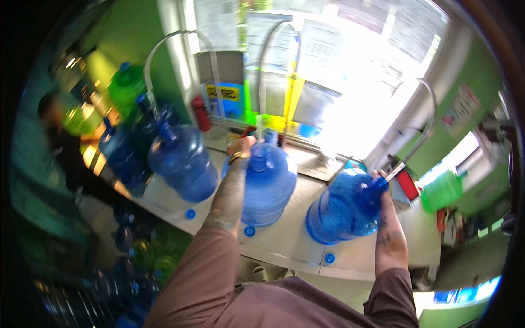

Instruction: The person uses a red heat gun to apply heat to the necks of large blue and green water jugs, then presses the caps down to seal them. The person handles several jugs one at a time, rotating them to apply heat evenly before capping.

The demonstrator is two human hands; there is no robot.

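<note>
Three large blue water jugs stand on the tiled counter in front of me. My right hand (382,181) is closed around the neck of the right jug (344,208), which leans to the right; a curved metal spout (414,150) reaches its mouth. My left hand (242,146) reaches past the upright middle jug (269,188), its fingers curled beside the base of a tall spout (261,82). What those fingers hold is hidden. Another curved spout (147,68) rises behind the left jug (186,164). Blue caps (249,231) lie along the counter's near edge.
More blue jugs (123,158) and a green jug (126,85) stand at the left end. Several jugs (128,240) sit on the floor below left. A person (65,142) is at far left. Another green jug (442,191) is at the right. A bright window (350,82) backs the counter.
</note>
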